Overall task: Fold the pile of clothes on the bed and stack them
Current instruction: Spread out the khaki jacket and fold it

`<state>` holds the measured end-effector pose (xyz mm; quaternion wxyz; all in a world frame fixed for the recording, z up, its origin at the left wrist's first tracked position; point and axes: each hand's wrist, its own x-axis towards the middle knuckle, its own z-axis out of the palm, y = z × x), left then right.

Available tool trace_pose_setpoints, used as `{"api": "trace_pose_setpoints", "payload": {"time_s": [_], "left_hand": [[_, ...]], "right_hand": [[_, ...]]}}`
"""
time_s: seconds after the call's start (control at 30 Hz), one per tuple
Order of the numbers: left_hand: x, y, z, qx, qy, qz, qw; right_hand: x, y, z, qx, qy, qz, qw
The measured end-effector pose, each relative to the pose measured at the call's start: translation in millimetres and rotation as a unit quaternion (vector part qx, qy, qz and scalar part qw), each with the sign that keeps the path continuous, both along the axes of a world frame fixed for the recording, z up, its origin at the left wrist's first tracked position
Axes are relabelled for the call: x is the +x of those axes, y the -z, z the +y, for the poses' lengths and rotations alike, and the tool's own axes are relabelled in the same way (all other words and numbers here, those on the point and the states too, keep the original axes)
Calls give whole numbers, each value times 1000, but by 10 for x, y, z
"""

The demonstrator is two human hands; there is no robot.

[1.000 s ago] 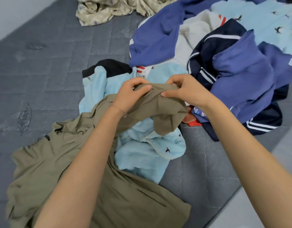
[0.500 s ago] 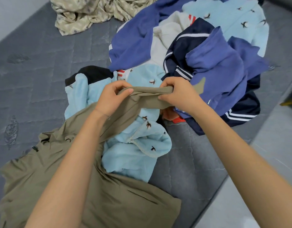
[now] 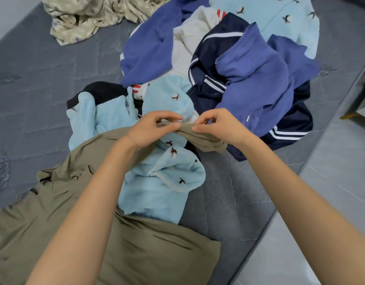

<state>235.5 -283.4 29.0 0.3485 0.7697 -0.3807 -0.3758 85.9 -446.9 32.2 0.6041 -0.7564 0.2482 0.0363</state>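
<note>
Olive-green trousers (image 3: 148, 249) lie across the near part of the bed, one leg stretched up toward the pile. My left hand (image 3: 150, 130) and my right hand (image 3: 220, 126) pinch the end of that leg side by side, thumbs almost touching, lifting it a little. Under the raised leg sits a light-blue fleece garment with small bird prints (image 3: 161, 182). Behind my hands lies the pile: a blue sweatshirt (image 3: 255, 79), a navy jacket with white stripes (image 3: 210, 50), a white piece (image 3: 189, 36) and another light-blue bird-print piece (image 3: 280, 15).
A beige patterned cloth (image 3: 85, 17) lies crumpled at the far left of the grey quilted mattress (image 3: 33, 79). The mattress edge runs diagonally on the right, with grey floor tiles (image 3: 321, 202) beyond it. Bare mattress shows at the left.
My hands have slid closer together along the trouser leg's end, and the bunched olive fabric now hangs lower under my right hand. The view has shifted slightly.
</note>
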Motion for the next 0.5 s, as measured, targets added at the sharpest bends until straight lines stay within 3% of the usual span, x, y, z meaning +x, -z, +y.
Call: {"api": "trace_pose_setpoints", "payload": {"time_s": [0.07,0.17,0.33,0.43,0.5], "left_hand": [[-103,37,-113,18,30,-38,999],[-180,15,-218,-3,30,0,1000],[-202,-92,-263,-59,-27,58,996],[-124,-85,-267,-99,-105,-10,989],[-55,-43,-253,-129,-177,-86,972]], "right_hand": [[-22,-17,14,-9,-3,-19,1000],[-82,48,-48,-19,-7,-10,1000],[-247,261,-188,-70,-79,113,988],[-346,381,-271,-106,-67,156,980],[-382,345,-317,-70,-24,143,987]]}}
